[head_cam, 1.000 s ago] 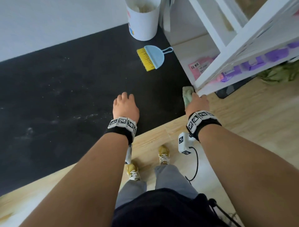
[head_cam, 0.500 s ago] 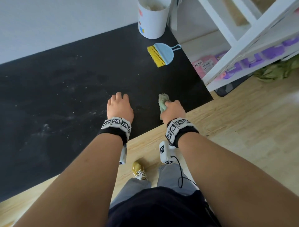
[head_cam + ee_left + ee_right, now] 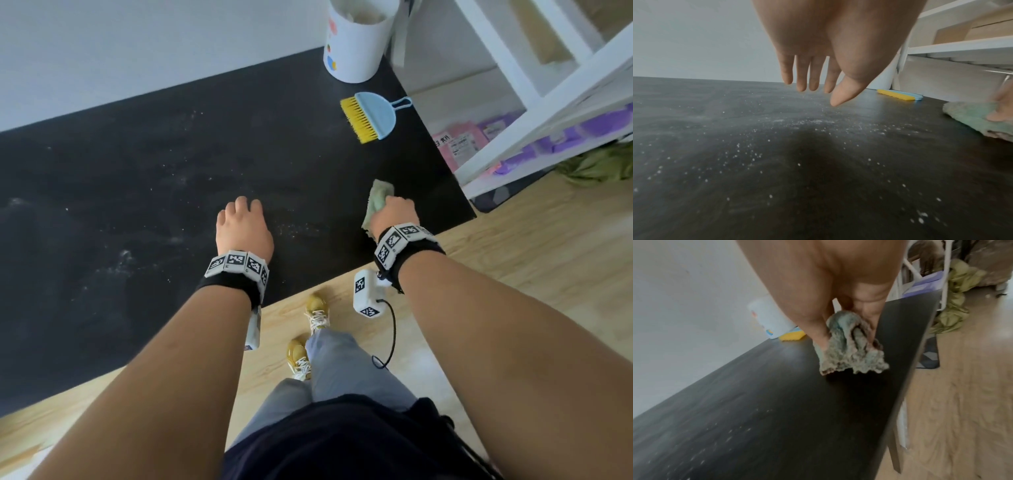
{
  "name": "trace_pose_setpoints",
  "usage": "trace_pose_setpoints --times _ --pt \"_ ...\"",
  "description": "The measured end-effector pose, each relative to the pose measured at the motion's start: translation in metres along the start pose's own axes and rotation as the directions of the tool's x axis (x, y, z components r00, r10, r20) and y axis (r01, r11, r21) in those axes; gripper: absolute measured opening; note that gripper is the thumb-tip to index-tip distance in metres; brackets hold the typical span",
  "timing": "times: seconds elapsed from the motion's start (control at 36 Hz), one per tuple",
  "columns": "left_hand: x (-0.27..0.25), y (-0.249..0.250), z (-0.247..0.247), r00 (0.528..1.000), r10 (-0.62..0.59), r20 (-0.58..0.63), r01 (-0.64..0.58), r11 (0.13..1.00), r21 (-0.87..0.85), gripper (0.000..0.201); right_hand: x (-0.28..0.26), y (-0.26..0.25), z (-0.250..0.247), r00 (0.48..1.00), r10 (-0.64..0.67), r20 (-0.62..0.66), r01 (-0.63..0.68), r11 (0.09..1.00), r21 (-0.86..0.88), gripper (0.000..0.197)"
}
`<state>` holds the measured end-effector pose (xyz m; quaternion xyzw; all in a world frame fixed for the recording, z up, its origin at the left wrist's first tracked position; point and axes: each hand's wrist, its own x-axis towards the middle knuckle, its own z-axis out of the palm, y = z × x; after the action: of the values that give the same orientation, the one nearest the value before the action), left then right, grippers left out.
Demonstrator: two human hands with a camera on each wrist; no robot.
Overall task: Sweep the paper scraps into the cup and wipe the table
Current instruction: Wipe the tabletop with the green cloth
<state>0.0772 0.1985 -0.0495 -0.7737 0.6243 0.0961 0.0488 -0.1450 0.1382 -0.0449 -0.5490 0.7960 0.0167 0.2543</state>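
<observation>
My right hand [image 3: 390, 207] grips a crumpled green cloth [image 3: 377, 199] low over the black table [image 3: 171, 178], near its front right corner. In the right wrist view the cloth [image 3: 851, 352] hangs bunched from my fingers down to the tabletop. My left hand [image 3: 241, 209] hovers over the table's front middle, holding nothing; its fingers [image 3: 807, 78] hang straight and loose. White dust and tiny paper specks [image 3: 801, 121] dot the surface under and left of it. The white cup [image 3: 356, 44], with scraps inside, stands at the back right corner.
A blue dustpan with a yellow brush [image 3: 371, 114] lies in front of the cup. A white shelf frame [image 3: 548, 113] with pink and purple packs stands right of the table. A wooden floor runs along the front edge, and a grey wall [image 3: 137, 51] runs behind.
My right hand has carried the cloth left from the shelf's corner to over the table's front right part. The left hand has stayed about where it was.
</observation>
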Motion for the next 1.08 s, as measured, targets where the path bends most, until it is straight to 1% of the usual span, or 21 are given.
trace_pose_setpoints --times 0.08,0.14,0.19,0.28,0.36,0.39,0.44,0.53,0.61,0.67,0.75,0.81,0.89,1.0,1.08 --pt "0.007 -0.004 -0.003 1.0 -0.025 0.0 0.025 1.0 0.009 0.044 0.005 -0.017 0.006 0.999 0.031 -0.029 -0.031 0.999 -0.028 0.029" --pt "0.013 -0.007 -0.005 0.999 -0.039 0.0 0.039 0.999 0.013 0.046 0.004 -0.03 0.013 0.999 0.0 -0.043 -0.002 1.0 -0.031 0.028" --pt "0.02 -0.008 -0.007 0.999 -0.046 0.001 0.046 0.999 0.009 0.047 0.003 -0.042 0.016 0.995 -0.095 -0.013 0.094 0.993 -0.064 0.028" --pt "0.03 -0.008 -0.01 0.998 -0.06 0.002 0.06 0.998 0.011 0.045 0.006 -0.057 0.017 0.969 -0.237 0.066 0.243 0.965 -0.102 0.029" --pt "0.042 -0.006 -0.013 0.997 -0.071 -0.001 0.071 0.997 0.007 0.042 0.016 -0.067 0.008 0.947 -0.29 0.135 0.298 0.954 -0.037 0.035" --pt "0.046 -0.005 -0.014 0.997 -0.071 -0.002 0.071 0.997 0.005 0.043 0.02 -0.069 0.004 0.942 -0.308 0.133 0.312 0.95 -0.01 0.036" --pt "0.056 -0.002 -0.015 0.997 -0.071 -0.007 0.071 0.997 -0.002 0.045 0.032 -0.073 -0.005 0.937 -0.341 0.071 0.339 0.94 0.045 0.037" --pt "0.071 0.001 -0.018 0.997 -0.072 -0.021 0.072 0.997 -0.009 0.043 0.058 -0.086 -0.016 0.946 -0.32 -0.047 0.322 0.945 0.057 0.035" --pt "0.083 0.002 -0.02 0.997 -0.072 -0.021 0.071 0.997 -0.012 0.043 0.087 -0.103 -0.024 0.955 -0.284 -0.089 0.29 0.955 0.058 0.029" --pt "0.091 0.002 -0.021 0.997 -0.077 -0.023 0.076 0.997 -0.01 0.041 0.103 -0.112 -0.028 0.96 -0.27 -0.073 0.272 0.962 0.028 0.028" --pt "0.097 -0.001 -0.021 0.996 -0.086 -0.016 0.086 0.996 0.003 0.039 0.12 -0.121 -0.028 0.972 -0.236 0.003 0.236 0.969 -0.076 0.036" --pt "0.101 -0.004 -0.021 0.996 -0.094 -0.008 0.094 0.996 0.005 0.04 0.126 -0.126 -0.023 0.979 -0.205 0.003 0.204 0.974 -0.101 0.035" --pt "0.105 -0.008 -0.019 0.994 -0.106 -0.003 0.106 0.994 0.0 0.042 0.126 -0.131 -0.014 0.982 -0.185 -0.02 0.183 0.98 -0.076 0.03" --pt "0.106 -0.015 -0.016 0.993 -0.119 0.012 0.119 0.993 -0.002 0.041 0.123 -0.13 -0.01 0.972 -0.234 -0.001 0.233 0.97 -0.067 0.033" --pt "0.105 -0.018 -0.016 0.994 -0.11 0.009 0.11 0.994 0.002 0.039 0.116 -0.127 -0.008 0.956 -0.291 0.041 0.293 0.955 -0.041 0.04"
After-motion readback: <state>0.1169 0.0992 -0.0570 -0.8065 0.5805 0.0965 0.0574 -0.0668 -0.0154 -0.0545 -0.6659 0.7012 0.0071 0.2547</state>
